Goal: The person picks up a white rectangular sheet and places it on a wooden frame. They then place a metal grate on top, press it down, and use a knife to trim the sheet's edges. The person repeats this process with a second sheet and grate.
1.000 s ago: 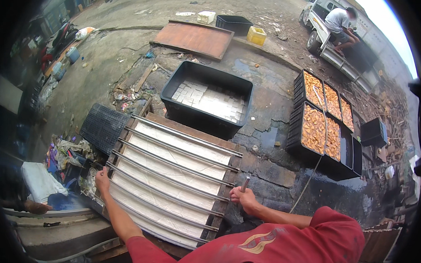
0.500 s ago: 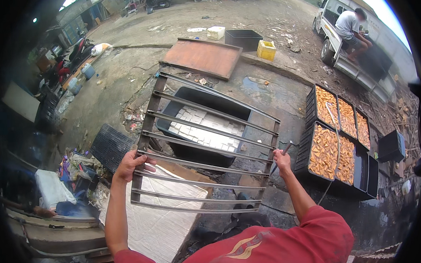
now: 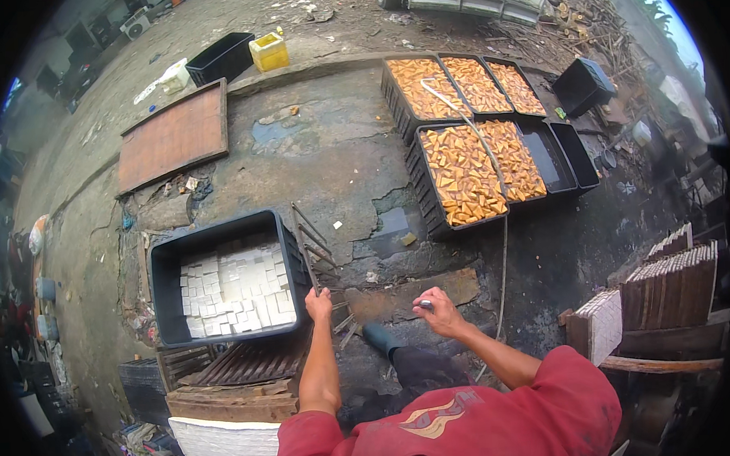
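Observation:
My left hand (image 3: 319, 303) is closed on the end of a slatted metal rack (image 3: 304, 251), which stands tilted on edge beside a big black tub (image 3: 163, 306). White square-cut blocks (image 3: 237, 295), which look like tofu, cover the bottom of that tub. My right hand (image 3: 440, 313) is closed around a slim dark tool (image 3: 424, 304). Only the tool's end shows, so its kind cannot be made out. Both hands are in front of my body, the left one right against the tub's right side.
Black crates (image 3: 426, 209) of golden-brown triangular pieces (image 3: 464, 175) stand ahead to the right, a pale hose (image 3: 492, 153) across them. A wooden board (image 3: 174, 138) lies at far left. Wooden slats (image 3: 249, 367) are below the tub; stacked boards (image 3: 669, 288) stand at right.
The rack has gone from spanning both hands above the tub to standing on edge at its right side. My right hand has let go of the rack. My view has turned right.

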### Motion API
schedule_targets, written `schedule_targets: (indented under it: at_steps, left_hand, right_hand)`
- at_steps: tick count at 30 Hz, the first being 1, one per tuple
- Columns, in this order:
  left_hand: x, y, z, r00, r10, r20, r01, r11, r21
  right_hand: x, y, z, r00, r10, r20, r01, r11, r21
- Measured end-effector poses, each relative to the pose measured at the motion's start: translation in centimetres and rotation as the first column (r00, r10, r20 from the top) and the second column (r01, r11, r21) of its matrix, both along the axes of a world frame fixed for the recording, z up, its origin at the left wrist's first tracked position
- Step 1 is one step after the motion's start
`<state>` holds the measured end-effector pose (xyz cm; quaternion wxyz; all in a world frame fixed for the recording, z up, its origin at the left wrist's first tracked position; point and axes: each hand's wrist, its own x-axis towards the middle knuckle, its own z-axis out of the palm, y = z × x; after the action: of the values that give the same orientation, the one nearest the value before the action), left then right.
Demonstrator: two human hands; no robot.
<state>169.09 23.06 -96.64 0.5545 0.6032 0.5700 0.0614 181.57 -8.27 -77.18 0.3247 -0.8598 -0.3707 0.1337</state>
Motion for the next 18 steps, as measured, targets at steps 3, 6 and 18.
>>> schedule_targets:
  at_steps: [3, 6, 18]
  left_hand:
    - [-1.6, -0.3, -3.3, 0.998, 0.058, -0.010, -0.058, 0.998, 0.024]
    - [-3.7, -0.7, -2.5, 0.961, -0.021, -0.278, 0.019, 1.000, -0.007]
    - [-36.0, -15.6, 28.0, 0.938, 0.249, 0.243, -0.338, 0.490, 0.804]
  right_hand:
    - [0.2, -4.8, 0.0, 0.963, -0.202, -0.179, 0.172, 0.970, -0.169]
    - [0.3, -6.0, 0.7, 0.687, -0.504, -0.523, 0.337, 0.859, -0.385]
    - [-11.1, 16.9, 10.0, 0.083, 0.577, -0.813, -0.308, 0.790, 0.529]
